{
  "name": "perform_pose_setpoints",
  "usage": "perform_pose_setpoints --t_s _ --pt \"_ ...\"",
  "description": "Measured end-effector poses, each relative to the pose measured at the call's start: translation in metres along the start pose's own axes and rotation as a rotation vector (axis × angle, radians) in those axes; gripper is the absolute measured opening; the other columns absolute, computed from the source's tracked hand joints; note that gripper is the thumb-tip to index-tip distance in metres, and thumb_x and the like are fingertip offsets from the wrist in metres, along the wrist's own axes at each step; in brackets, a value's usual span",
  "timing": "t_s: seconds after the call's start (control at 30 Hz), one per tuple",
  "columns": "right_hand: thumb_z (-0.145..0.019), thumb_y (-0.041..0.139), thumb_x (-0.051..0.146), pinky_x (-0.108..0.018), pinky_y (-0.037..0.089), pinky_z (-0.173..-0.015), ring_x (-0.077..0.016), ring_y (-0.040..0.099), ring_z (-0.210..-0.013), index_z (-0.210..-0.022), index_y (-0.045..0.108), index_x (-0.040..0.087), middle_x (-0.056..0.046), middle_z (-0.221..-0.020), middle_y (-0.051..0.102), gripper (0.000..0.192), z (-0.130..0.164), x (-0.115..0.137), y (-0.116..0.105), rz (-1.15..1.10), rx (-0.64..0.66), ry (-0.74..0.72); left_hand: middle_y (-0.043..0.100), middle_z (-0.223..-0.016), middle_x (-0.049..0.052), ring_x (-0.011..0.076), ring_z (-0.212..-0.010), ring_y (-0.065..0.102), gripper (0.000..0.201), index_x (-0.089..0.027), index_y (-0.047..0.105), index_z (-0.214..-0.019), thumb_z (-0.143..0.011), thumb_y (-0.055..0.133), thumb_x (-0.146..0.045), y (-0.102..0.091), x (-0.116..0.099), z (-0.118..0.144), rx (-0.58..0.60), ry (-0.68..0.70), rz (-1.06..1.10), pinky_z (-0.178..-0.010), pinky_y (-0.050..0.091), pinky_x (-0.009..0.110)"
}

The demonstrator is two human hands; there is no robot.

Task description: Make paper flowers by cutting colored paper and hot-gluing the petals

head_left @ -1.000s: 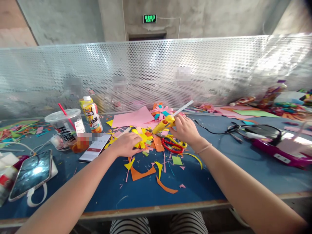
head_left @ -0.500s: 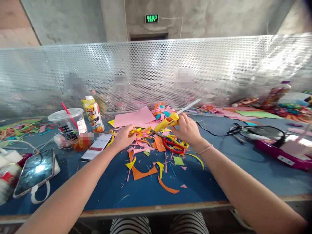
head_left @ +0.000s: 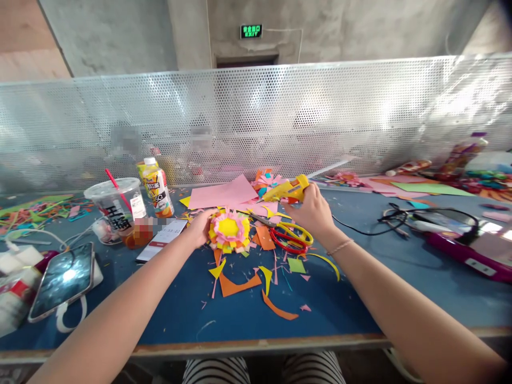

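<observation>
My left hand (head_left: 200,228) grips the edge of a paper flower (head_left: 229,228), which has a yellow centre and fringed pink and yellow petals. Its face is turned toward me above the scraps. My right hand (head_left: 314,210) is wrapped round a yellow hot glue gun (head_left: 290,190), its nozzle pointing left above the table and apart from the flower. A clear glue stick (head_left: 332,166) juts from the gun's back end. Below the gun lie scissors with red and yellow handles (head_left: 291,238). Pink paper sheets (head_left: 228,193) and another, multicoloured paper flower (head_left: 267,180) lie behind.
Orange, yellow and green paper scraps (head_left: 240,284) litter the blue table (head_left: 168,314). At left stand a plastic cup (head_left: 114,205) with a straw, a drink bottle (head_left: 158,189) and phones (head_left: 64,280). A black cable (head_left: 360,233) runs right toward a purple power strip (head_left: 468,258). A perforated metal screen (head_left: 256,117) closes the back.
The paper flower has turned from edge-on to face me in my left hand. My right hand has drawn the glue gun slightly right and away from it.
</observation>
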State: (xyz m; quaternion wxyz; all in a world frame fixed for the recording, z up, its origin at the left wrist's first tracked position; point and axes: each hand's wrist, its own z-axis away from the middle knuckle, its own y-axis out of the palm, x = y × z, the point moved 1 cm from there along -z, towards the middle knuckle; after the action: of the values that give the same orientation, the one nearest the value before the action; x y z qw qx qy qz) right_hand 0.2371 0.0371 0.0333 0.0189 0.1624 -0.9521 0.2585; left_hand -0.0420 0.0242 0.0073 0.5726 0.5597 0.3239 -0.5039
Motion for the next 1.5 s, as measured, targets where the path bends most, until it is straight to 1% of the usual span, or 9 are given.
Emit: perform_pose_setpoints --t_s 0.07,0.2,0.47,0.63,0.77,0.87,1.07,1.3,1.5 --pt "-0.070 0.055 0.050 -0.035 0.041 -0.056 -0.0263 0.054 -0.077 -0.094 0.040 0.018 -0.011 -0.088 0.051 0.043 0.001 -0.001 0.002 0.001 0.004 -0.001 0.064 -0.072 0.006 0.0181 -0.062 0.063 0.029 -0.015 0.053 -0.079 -0.063 0.064 -0.036 -0.002 0.001 -0.001 0.000 0.023 -0.039 -0.052 0.049 0.027" --pt "-0.071 0.054 0.052 -0.035 0.040 -0.056 -0.0264 0.054 -0.078 -0.095 0.040 0.018 -0.011 -0.090 0.051 0.044 0.001 -0.003 0.005 -0.003 0.017 -0.013 0.063 -0.072 0.003 0.0165 -0.059 0.062 0.046 -0.018 0.051 -0.089 -0.050 0.075 -0.020 -0.010 0.003 -0.004 -0.087 0.075 -0.145 -0.053 0.049 0.026" --pt "-0.070 0.053 0.056 -0.032 0.038 -0.052 -0.0246 0.054 -0.072 -0.092 0.041 0.019 -0.009 -0.085 0.052 0.045 0.000 -0.004 0.005 0.010 0.031 -0.035 0.060 -0.085 0.003 0.0146 -0.064 0.062 0.055 -0.021 0.047 -0.101 -0.051 0.070 -0.012 -0.011 0.003 -0.002 -0.073 0.148 -0.257 -0.054 0.049 0.025" --pt "-0.072 0.052 0.054 -0.030 0.035 -0.049 -0.0227 0.053 -0.068 -0.091 0.041 0.019 -0.008 -0.083 0.052 0.041 0.001 -0.001 0.003 0.017 0.044 -0.025 0.056 -0.103 0.005 0.0151 -0.084 0.059 0.056 -0.020 0.045 -0.106 -0.055 0.068 -0.013 -0.011 -0.002 -0.005 0.042 0.408 -0.342 -0.069 0.050 0.026" --pt "-0.073 0.051 0.053 -0.030 0.034 -0.048 -0.0223 0.053 -0.068 -0.089 0.041 0.019 -0.007 -0.082 0.051 0.039 0.000 0.000 0.002 0.021 0.040 -0.022 0.049 -0.115 0.008 0.0159 -0.093 0.055 0.062 -0.022 0.040 -0.116 -0.059 0.064 -0.014 -0.013 -0.005 -0.003 -0.042 0.634 -0.664 -0.074 0.048 0.026" --pt "-0.072 0.051 0.052 -0.029 0.034 -0.048 -0.0217 0.052 -0.067 -0.088 0.041 0.019 -0.007 -0.081 0.051 0.038 0.000 0.000 0.001 0.020 0.053 -0.007 0.042 -0.121 0.009 0.0134 -0.088 0.055 0.068 -0.025 0.033 -0.124 -0.062 0.060 -0.013 -0.012 -0.005 -0.001 -0.091 0.754 -0.850 -0.070 0.047 0.026" --pt "-0.072 0.051 0.052 -0.029 0.034 -0.050 -0.0215 0.053 -0.069 -0.089 0.040 0.018 -0.008 -0.084 0.052 0.039 0.001 -0.001 0.002 0.032 0.087 0.001 0.051 -0.099 0.005 0.0159 -0.092 0.054 0.057 -0.022 0.037 -0.121 -0.068 0.057 -0.012 -0.012 -0.006 0.003 -0.128 1.048 -1.134 -0.084 0.045 0.033" --pt "-0.073 0.049 0.050 -0.028 0.033 -0.051 -0.0213 0.052 -0.070 -0.091 0.040 0.019 -0.008 -0.084 0.052 0.037 -0.001 0.002 -0.002 0.014 0.127 0.045 0.050 -0.112 0.006 0.0209 -0.111 0.047 0.055 -0.023 0.040 -0.119 -0.069 0.050 -0.003 -0.001 -0.002 0.016 0.052 1.079 -1.503 -0.093 0.042 0.036" --pt "-0.072 0.050 0.051 -0.029 0.033 -0.052 -0.0219 0.053 -0.071 -0.093 0.040 0.018 -0.008 -0.086 0.052 0.039 -0.001 0.004 -0.004 0.022 0.150 0.057 0.048 -0.118 0.008 0.0221 -0.114 0.045 0.055 -0.023 0.034 -0.124 -0.073 0.054 -0.013 0.010 0.000 0.023 -0.013 1.135 -1.487 -0.096 0.038 0.039"
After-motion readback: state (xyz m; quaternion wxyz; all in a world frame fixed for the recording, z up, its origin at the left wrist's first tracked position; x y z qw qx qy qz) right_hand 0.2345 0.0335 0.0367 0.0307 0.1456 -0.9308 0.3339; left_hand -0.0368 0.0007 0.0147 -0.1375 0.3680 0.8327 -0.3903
